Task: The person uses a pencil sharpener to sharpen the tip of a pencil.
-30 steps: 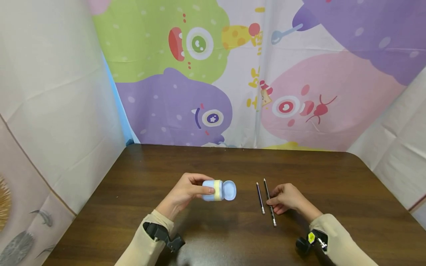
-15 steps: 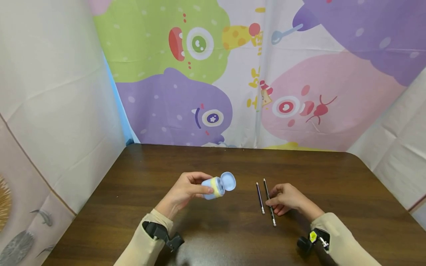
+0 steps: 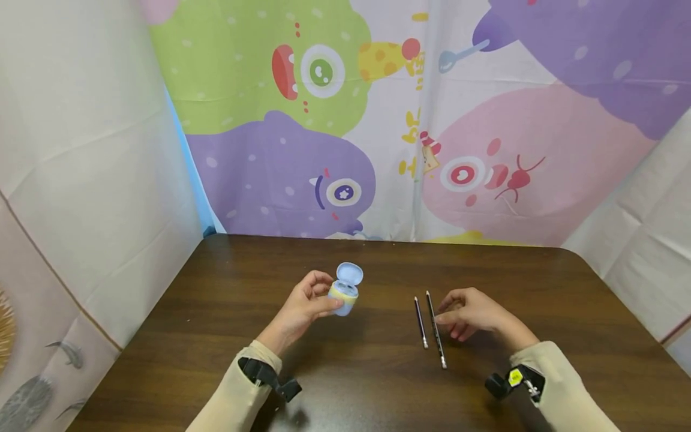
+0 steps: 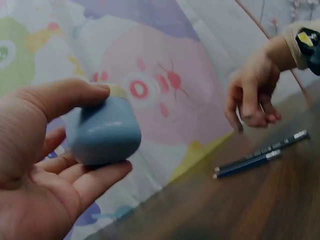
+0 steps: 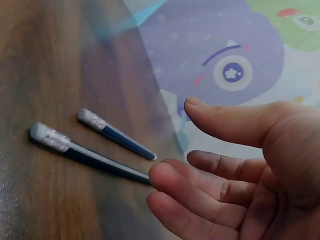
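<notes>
My left hand (image 3: 302, 306) holds a small blue pencil sharpener (image 3: 344, 305) above the table, thumb on its yellow band and fingers beneath. Its round flip lid (image 3: 349, 273) stands up, and dark holes show in its top. From the left wrist view, only the smooth blue body (image 4: 105, 135) and part of the band show. Two pencils with white erasers lie side by side on the table: a longer black one (image 3: 438, 339) and a shorter dark blue one (image 3: 420, 323). Just right of the longer pencil hovers my right hand (image 3: 475, 315), its fingers loosely bent and holding nothing.
The brown wooden table (image 3: 243, 360) runs back to a hanging cloth (image 3: 399, 120) printed with cartoon figures. Pale cloth hangs at both sides. A black camera mount (image 3: 270, 378) is strapped to each wrist.
My left hand has turned the sharpener from lying sideways to upright, lid now at the top. My right hand has lifted from the longer pencil; both pencils stay in place.
</notes>
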A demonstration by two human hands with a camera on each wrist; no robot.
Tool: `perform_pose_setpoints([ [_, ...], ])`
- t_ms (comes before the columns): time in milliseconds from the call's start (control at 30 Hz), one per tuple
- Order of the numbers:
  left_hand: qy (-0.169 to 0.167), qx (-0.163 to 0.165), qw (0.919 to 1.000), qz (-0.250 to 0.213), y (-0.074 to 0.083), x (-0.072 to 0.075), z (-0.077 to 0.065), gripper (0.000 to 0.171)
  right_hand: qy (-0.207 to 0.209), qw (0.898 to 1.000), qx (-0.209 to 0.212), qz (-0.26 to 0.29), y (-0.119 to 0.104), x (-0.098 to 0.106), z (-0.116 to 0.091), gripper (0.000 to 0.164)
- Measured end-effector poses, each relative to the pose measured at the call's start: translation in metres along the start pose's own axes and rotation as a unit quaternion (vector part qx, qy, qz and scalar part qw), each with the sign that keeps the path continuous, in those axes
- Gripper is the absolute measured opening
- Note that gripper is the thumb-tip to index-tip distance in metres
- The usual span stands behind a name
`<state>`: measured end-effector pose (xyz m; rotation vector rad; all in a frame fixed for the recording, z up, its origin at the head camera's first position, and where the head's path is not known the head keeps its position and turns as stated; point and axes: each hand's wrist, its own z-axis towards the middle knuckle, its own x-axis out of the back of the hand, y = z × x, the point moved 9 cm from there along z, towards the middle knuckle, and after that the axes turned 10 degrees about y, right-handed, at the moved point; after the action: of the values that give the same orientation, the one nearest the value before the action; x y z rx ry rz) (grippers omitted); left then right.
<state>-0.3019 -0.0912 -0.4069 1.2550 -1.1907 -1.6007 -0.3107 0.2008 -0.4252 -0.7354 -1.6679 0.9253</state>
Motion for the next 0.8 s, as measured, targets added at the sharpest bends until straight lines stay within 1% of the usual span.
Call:
perform_pose_setpoints([
  [133,0.002,-0.018,0.9998,0.01,-0.004,0.001,0.002,0.053,-0.005,1.0,0.013,0.013,-0.004,0.001,-0.002,0.041],
  [200,0.004,-0.025,0.9995,0.018,-0.007,0.002,0.002,0.056,-0.006,1.0,0.019,0.021,-0.006,0.001,-0.002,0.041],
  [267,0.01,-0.034,0.999,0.029,-0.01,0.005,0.004,0.054,-0.007,0.999,0.024,0.033,-0.008,0.0,-0.003,0.042],
  [367,0.031,-0.04,0.997,0.058,-0.017,0.014,0.006,0.049,-0.01,0.998,0.03,0.05,-0.009,-0.001,-0.003,0.043],
  [467,0.06,-0.044,0.9931,0.091,-0.023,0.025,0.009,0.047,-0.014,0.997,0.034,0.066,-0.011,-0.003,-0.005,0.044],
  [533,0.073,-0.043,0.9899,0.113,-0.026,0.031,0.01,0.046,-0.016,0.997,0.037,0.073,-0.011,-0.004,-0.006,0.044],
  [667,0.081,-0.039,0.9839,0.154,-0.032,0.038,0.011,0.044,-0.018,0.996,0.04,0.082,-0.01,-0.005,-0.007,0.043],
  [800,0.087,-0.039,0.9752,0.199,-0.035,0.045,0.012,0.041,-0.025,0.995,0.043,0.092,-0.009,-0.006,-0.005,0.045],
])
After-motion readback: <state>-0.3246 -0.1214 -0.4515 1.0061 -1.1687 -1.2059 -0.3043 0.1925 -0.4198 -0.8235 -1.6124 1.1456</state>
